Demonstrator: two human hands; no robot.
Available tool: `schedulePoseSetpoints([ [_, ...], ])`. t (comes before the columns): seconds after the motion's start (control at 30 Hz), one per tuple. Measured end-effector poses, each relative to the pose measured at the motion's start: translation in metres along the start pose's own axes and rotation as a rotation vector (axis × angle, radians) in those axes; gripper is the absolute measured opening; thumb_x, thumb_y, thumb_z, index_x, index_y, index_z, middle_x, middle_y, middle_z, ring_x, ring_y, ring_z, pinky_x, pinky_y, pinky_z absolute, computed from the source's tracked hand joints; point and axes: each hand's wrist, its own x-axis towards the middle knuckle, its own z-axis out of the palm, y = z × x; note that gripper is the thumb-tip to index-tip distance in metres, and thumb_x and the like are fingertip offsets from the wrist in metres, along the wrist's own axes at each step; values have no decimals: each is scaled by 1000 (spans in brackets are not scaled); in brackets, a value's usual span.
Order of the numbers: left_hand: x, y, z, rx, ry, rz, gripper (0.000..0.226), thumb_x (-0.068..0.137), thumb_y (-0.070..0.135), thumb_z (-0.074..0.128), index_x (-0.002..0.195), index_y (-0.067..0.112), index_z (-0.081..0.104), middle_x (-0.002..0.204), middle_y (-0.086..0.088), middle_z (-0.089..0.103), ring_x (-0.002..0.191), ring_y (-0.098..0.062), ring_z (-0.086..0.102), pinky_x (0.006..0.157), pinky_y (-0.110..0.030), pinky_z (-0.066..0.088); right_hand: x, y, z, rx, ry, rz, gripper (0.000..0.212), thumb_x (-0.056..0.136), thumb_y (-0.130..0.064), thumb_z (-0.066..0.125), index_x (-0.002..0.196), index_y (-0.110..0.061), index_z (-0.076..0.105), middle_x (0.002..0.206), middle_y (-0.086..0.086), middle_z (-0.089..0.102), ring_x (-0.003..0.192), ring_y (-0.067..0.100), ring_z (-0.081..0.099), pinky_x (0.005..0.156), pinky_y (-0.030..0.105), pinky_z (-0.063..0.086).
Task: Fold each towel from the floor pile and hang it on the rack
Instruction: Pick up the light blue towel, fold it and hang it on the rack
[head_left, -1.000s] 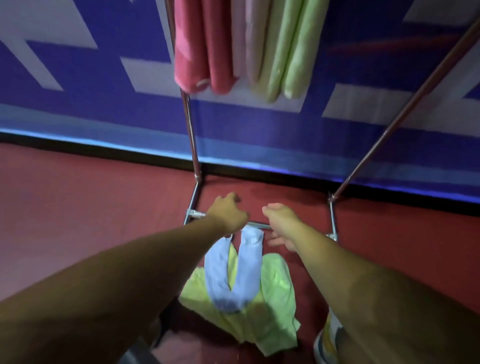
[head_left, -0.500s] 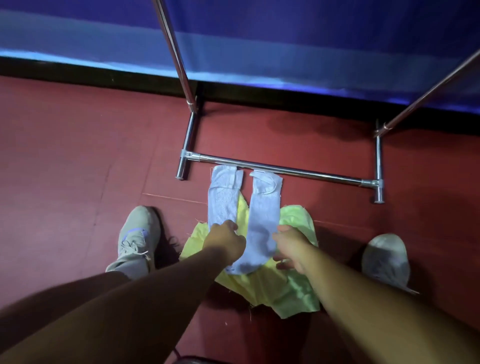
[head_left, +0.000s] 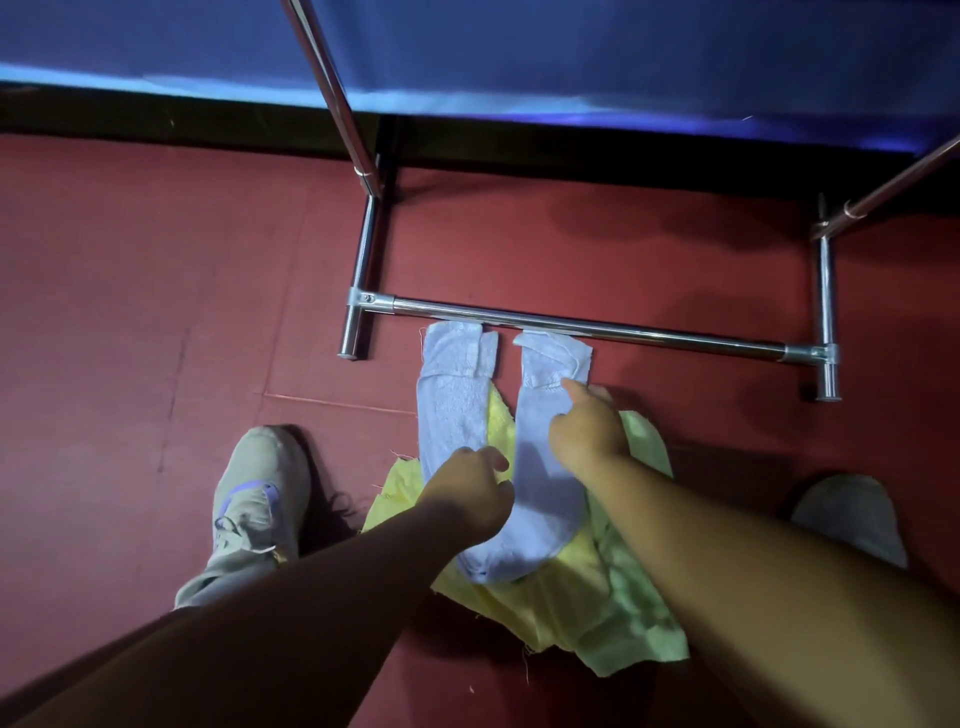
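Observation:
A pale blue towel (head_left: 452, 395) lies on the red floor bent into a U, its two ends near the rack's bottom bar (head_left: 587, 325). Under it lies a yellow-green towel (head_left: 587, 597), spread flat and crumpled. My left hand (head_left: 470, 491) rests on the U's left arm with fingers curled; whether it pinches the cloth I cannot tell. My right hand (head_left: 587, 426) lies on the right arm, fingers apart, index finger stretched toward the far end. The rack's two uprights (head_left: 332, 88) rise out of view.
My left shoe (head_left: 260, 499) stands left of the towels, my right shoe (head_left: 847, 514) to the right. A blue wall panel (head_left: 571, 47) with a black base strip runs behind the rack. The rack's feet (head_left: 826, 312) flank the towels.
The view dropped from the hung towels to the floor. Both hands came down from the bar onto the blue towel; the right hand has since slid forward along the right arm.

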Motion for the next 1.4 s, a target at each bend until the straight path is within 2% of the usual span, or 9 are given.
schedulePoseSetpoints([
  [0.1, 11, 0, -8, 22, 1, 26, 35, 96, 29, 49, 129, 21, 56, 127, -5, 51, 96, -22, 62, 79, -24, 45, 22, -12, -5, -34, -31, 1, 61, 90, -6, 44, 149, -22, 39, 154, 10, 34, 137, 28, 42, 108, 32, 37],
  [0.23, 20, -4, -17, 56, 33, 15, 33, 96, 28, 49, 127, 22, 57, 125, -8, 53, 106, -25, 59, 84, -25, 42, 39, -19, -2, -50, -48, 52, 57, 91, -5, 45, 147, -16, 41, 151, 11, 41, 135, 30, 45, 108, 33, 41],
  [0.37, 21, -9, -19, 44, 40, -9, 29, 95, 27, 49, 121, 25, 60, 121, -5, 53, 89, -18, 55, 75, -22, 39, 40, -19, -2, 31, 24, 82, 54, 92, -5, 46, 146, -16, 44, 149, 9, 47, 135, 28, 46, 110, 33, 38],
  [0.67, -7, 10, -25, -2, 58, 36, 36, 95, 26, 50, 130, 22, 56, 128, -5, 51, 104, -23, 61, 77, -23, 42, 12, -28, -32, 218, 221, 0, 39, 89, -1, 52, 124, -10, 68, 128, 12, 66, 122, 29, 59, 100, 26, 41],
  [0.8, -37, 28, -45, -115, 218, 84, 47, 91, 15, 51, 138, 22, 46, 133, -7, 48, 120, -26, 53, 91, -26, 40, -33, -53, -54, 348, 329, -195, 20, 82, -11, 67, 98, -11, 79, 98, 10, 77, 95, 27, 71, 84, 31, 53],
  [0.93, -81, 51, -82, -195, 426, 194, 56, 86, 8, 51, 139, 23, 43, 133, -10, 46, 117, -27, 52, 85, -25, 37, -102, -82, -96, 501, 366, -286, 4, 73, -14, 73, 76, -17, 75, 71, -4, 71, 68, 17, 65, 68, 32, 54],
  [1.07, -139, 75, -112, -194, 623, 397, 59, 83, 16, 57, 140, 21, 44, 128, -5, 45, 104, -15, 52, 87, -21, 39, -186, -110, -140, 685, 372, -437, 23, 71, -4, 57, 73, -25, 65, 70, -11, 66, 67, 9, 61, 66, 26, 49],
  [1.2, -198, 95, -129, -106, 759, 527, 46, 78, 8, 60, 123, 17, 60, 119, -13, 51, 105, -29, 54, 87, -28, 43, -268, -123, -187, 710, 355, -560, 35, 79, 3, 50, 76, -23, 74, 78, -11, 70, 67, -6, 59, 63, 14, 44],
  [1.4, -297, 124, -168, 147, 802, 662, 21, 73, 25, 51, 84, 17, 67, 95, -7, 63, 92, -30, 60, 77, -39, 52, -369, -119, -252, 568, 422, -682, 40, 71, 2, 50, 71, -29, 75, 81, -7, 74, 81, 12, 69, 74, 25, 53],
])
